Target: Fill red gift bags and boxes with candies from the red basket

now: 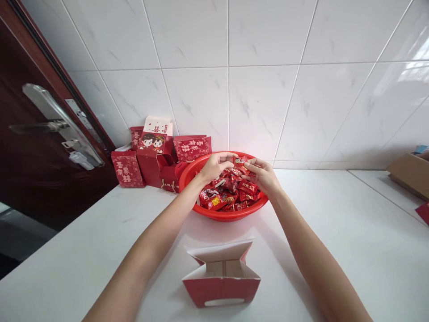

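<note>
Over the red plastic basket (228,216), my two hands hold one small red wrapped candy (240,162) between them. My left hand (217,166) pinches its left side with thumb and fingers. From the right, my right hand (263,173) grips the other edge. Beneath them the basket is filled with red-wrapped candies (231,197), some printed with characters and gold marks. Nearer to me, between my forearms, stands a red paper gift box (221,288) with its top open and its white inside showing; I see only its bare bottom flaps.
Several red gift boxes (157,154) with printed figures and characters stand at the back left against the tiled wall (194,98). A dark door (30,147) with a metal handle and keys is at the left. A cardboard box (410,174) sits at the far right.
</note>
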Action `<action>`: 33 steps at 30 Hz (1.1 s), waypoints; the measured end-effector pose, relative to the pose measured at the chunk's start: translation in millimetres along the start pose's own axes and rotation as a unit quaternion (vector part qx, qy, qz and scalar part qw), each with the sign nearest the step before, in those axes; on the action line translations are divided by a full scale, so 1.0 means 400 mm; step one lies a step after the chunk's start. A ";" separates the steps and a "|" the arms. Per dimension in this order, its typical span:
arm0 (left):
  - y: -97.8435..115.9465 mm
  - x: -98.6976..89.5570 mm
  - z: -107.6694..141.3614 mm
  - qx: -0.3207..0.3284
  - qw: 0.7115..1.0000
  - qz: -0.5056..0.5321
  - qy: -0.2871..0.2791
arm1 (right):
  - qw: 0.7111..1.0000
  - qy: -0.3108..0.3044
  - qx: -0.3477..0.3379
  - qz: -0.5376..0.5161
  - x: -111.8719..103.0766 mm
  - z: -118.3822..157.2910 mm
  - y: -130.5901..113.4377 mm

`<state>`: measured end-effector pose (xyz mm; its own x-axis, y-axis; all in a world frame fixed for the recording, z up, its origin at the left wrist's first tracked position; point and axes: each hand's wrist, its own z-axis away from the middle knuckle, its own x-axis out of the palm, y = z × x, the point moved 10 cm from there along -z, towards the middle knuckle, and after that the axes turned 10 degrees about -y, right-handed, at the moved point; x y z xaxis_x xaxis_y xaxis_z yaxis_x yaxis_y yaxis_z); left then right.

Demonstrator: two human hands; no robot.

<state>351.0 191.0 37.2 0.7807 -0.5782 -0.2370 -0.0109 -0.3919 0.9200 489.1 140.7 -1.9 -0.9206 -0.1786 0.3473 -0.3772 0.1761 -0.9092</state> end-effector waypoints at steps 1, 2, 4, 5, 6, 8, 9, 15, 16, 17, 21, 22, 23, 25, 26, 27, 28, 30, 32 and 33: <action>-0.003 -0.006 -0.001 -0.006 1.000 0.001 0.012 | 1.000 0.001 -0.002 0.000 0.001 0.001 -0.002; -0.004 -0.012 -0.001 -0.008 1.000 0.004 0.023 | 1.000 0.002 -0.005 0.001 0.002 0.001 -0.003; 0.002 -0.014 0.000 -0.003 0.999 0.012 0.033 | 1.000 0.004 -0.008 0.003 0.002 0.001 -0.004; 0.007 -0.010 0.001 0.003 0.999 0.017 0.031 | 1.000 0.005 -0.009 0.006 0.003 0.001 -0.005; 0.012 -0.004 0.001 0.010 0.999 0.021 0.026 | 1.000 0.006 -0.011 0.008 0.003 0.002 -0.006; 0.019 0.010 0.002 0.018 0.999 0.024 0.012 | 1.000 0.006 -0.013 0.014 0.005 0.002 -0.007; 0.020 0.014 0.003 0.020 0.999 0.024 0.008 | 1.000 0.006 -0.015 0.017 0.005 0.002 -0.009; 0.011 -0.009 0.001 0.032 0.998 0.021 0.042 | 0.999 -0.013 -0.040 0.022 0.014 0.000 -0.018; 0.009 -0.017 0.001 0.031 0.998 0.024 0.054 | 0.999 -0.014 -0.042 0.023 0.014 0.000 -0.017; 0.006 -0.023 0.002 0.028 0.997 0.030 0.064 | 0.999 -0.010 -0.045 0.025 0.012 0.000 -0.017; -0.013 -0.022 0.005 -0.006 0.995 0.075 0.068 | 0.996 0.032 -0.079 0.031 -0.007 0.007 -0.030; -0.018 -0.016 0.005 -0.016 0.994 0.088 0.060 | 0.995 0.038 -0.088 0.035 -0.009 0.009 -0.034; -0.021 -0.010 0.004 -0.023 0.993 0.100 0.050 | 0.994 0.042 -0.093 0.041 -0.010 0.010 -0.036; -0.020 -0.002 0.003 -0.024 0.993 0.111 0.035 | 0.994 0.043 -0.089 0.051 -0.011 0.010 -0.034; -0.018 -0.002 0.003 -0.019 0.993 0.110 0.034 | 0.994 0.041 -0.082 0.052 -0.010 0.009 -0.030; -0.014 -0.005 0.003 -0.011 0.994 0.105 0.038 | 0.996 0.034 -0.072 0.050 -0.007 0.007 -0.024; -0.011 -0.009 0.003 -0.003 0.994 0.099 0.044 | 0.997 0.023 -0.062 0.045 -0.003 0.004 -0.017; -0.007 -0.017 0.003 0.010 0.995 0.084 0.053 | 0.998 -0.001 -0.046 0.030 0.007 0.000 -0.006; -0.006 -0.018 0.002 0.015 0.996 0.075 0.052 | 0.999 -0.016 -0.038 0.014 0.014 -0.002 -0.001; -0.006 -0.016 0.002 0.017 0.996 0.073 0.049 | 0.999 -0.019 -0.034 0.006 0.016 -0.002 0.001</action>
<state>345.5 195.1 36.5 0.8264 -0.5588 -0.0689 -0.1478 -0.3334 0.9311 483.1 140.4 0.3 -0.9211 -0.2132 0.3257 -0.3731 0.2441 -0.8951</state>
